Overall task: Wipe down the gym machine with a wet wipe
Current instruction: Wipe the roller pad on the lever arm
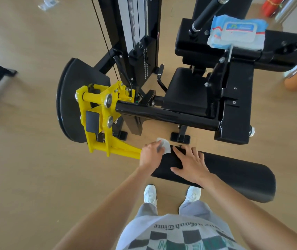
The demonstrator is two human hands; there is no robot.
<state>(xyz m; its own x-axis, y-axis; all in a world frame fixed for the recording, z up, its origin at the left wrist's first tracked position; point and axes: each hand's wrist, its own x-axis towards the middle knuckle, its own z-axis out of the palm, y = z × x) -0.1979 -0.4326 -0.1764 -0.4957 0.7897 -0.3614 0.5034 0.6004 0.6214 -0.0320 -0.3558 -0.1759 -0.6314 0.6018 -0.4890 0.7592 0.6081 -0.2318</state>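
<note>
**Wiping the leg pad on the gym machine [234, 109], starting at the end by the yellow bracket**

Left hand [150, 153] has the wet wipe [165, 147] bunched in its curled fingers, right at the end of the black leg pad [234, 175] that meets the yellow bracket [104, 120]. Right hand [192, 164] lies flat and spread on top of the pad just beside it, holding nothing; I'd guess it's steadying the pad. Looks like the pad step is only getting going, though I can't tell wet from dry here. Next move probably means dragging the wipe along the pad toward its rounded end, with the right hand shifting out of the way. Pack of wipes [238, 33] sits well beyond the pad, on the machine's upper cushion.
</note>
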